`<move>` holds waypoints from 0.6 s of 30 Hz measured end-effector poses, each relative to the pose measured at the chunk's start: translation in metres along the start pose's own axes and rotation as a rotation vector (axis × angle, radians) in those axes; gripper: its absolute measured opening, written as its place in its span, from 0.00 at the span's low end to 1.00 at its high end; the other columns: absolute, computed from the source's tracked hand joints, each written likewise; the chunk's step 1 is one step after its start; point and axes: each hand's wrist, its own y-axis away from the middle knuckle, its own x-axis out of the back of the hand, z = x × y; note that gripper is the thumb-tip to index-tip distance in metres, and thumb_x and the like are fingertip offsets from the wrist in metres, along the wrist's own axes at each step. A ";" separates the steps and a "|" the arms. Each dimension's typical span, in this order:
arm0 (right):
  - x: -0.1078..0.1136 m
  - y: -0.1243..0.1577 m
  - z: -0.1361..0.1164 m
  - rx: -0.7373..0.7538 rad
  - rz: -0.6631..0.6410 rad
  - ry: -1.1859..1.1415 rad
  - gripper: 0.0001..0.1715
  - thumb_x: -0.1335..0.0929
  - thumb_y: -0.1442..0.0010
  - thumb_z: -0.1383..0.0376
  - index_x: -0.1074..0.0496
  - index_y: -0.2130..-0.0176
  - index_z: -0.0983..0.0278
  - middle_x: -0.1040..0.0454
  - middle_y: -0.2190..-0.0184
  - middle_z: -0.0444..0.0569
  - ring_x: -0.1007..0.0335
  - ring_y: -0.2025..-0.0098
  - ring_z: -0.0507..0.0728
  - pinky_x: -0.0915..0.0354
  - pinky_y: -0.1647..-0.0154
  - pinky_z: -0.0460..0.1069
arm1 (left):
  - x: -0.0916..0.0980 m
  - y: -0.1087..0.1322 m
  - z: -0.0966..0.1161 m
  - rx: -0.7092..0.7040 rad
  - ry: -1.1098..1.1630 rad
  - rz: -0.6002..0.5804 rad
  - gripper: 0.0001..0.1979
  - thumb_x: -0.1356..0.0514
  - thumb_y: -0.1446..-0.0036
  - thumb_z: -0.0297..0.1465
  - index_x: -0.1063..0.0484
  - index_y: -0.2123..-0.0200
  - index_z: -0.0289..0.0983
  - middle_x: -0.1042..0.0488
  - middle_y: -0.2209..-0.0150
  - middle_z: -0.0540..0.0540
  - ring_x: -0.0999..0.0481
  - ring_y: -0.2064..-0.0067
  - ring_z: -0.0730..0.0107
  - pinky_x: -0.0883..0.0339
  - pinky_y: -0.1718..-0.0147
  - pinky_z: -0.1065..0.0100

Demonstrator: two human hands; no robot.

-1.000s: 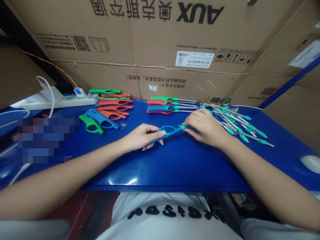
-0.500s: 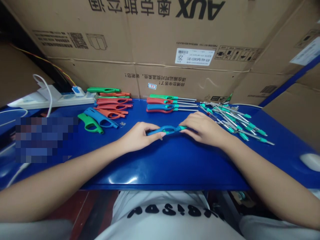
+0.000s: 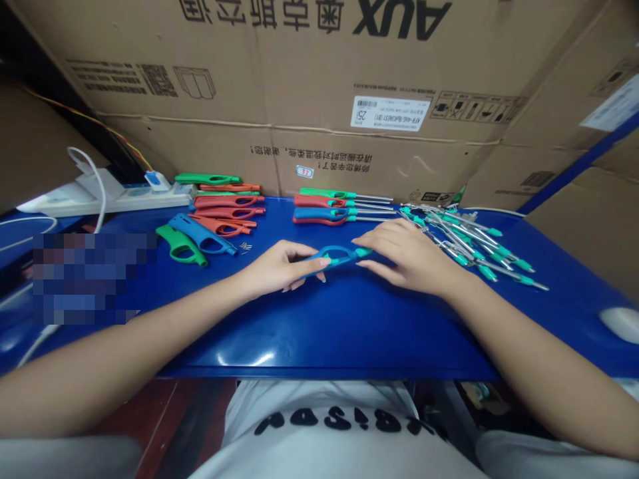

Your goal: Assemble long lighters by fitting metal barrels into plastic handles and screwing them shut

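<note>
Over the middle of the blue table, my left hand (image 3: 279,269) grips the rear of a blue long-neck lighter (image 3: 350,255) between thumb and fingers. A teal trigger shows inside its finger loop. My right hand (image 3: 407,256) is closed around the front end, where a teal collar sits between thumb and fingertips. The metal tube beyond the collar is hidden by this hand. To the right lies a loose pile of metal lighter tubes with teal parts (image 3: 474,246). Behind my hands, several lighters with tubes fitted (image 3: 319,214) lie in a stack.
Green, red, orange and blue lighter shells (image 3: 214,236) lie at the left, with small screws (image 3: 244,247) beside them. A white power strip (image 3: 164,198) stands behind. Cardboard (image 3: 299,80) walls off the back. A white rounded object (image 3: 620,324) sits at the right edge.
The lighter has tilted slightly in my hands, and its finger loop shows more openly. My left fingers have shifted on the handle, with fingertips now visible below it. The right hand has barely moved.
</note>
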 end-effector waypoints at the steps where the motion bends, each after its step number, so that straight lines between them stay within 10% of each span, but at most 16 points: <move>1: 0.001 0.000 0.001 -0.009 -0.007 0.017 0.17 0.35 0.30 0.59 0.27 0.47 0.65 0.20 0.52 0.57 0.26 0.50 0.62 0.38 0.49 0.58 | 0.000 0.000 -0.001 -0.029 -0.051 0.037 0.22 0.37 0.40 0.48 0.19 0.66 0.32 0.33 0.84 0.52 0.39 0.84 0.78 0.47 0.84 0.75; 8: -0.006 0.000 -0.002 0.043 -0.004 0.099 0.17 0.39 0.27 0.63 0.24 0.55 0.68 0.20 0.63 0.57 0.29 0.61 0.59 0.40 0.58 0.54 | -0.008 0.006 -0.008 -0.358 -0.409 0.248 0.16 0.37 0.37 0.42 0.17 0.57 0.37 0.17 0.59 0.46 0.20 0.60 0.64 0.30 0.59 0.70; 18: -0.019 0.001 -0.010 0.116 0.046 0.108 0.15 0.41 0.29 0.67 0.26 0.57 0.68 0.24 0.67 0.58 0.35 0.63 0.60 0.42 0.63 0.54 | -0.018 0.017 -0.006 -0.433 -0.564 0.295 0.15 0.40 0.34 0.40 0.17 0.57 0.38 0.17 0.60 0.43 0.19 0.63 0.65 0.30 0.62 0.69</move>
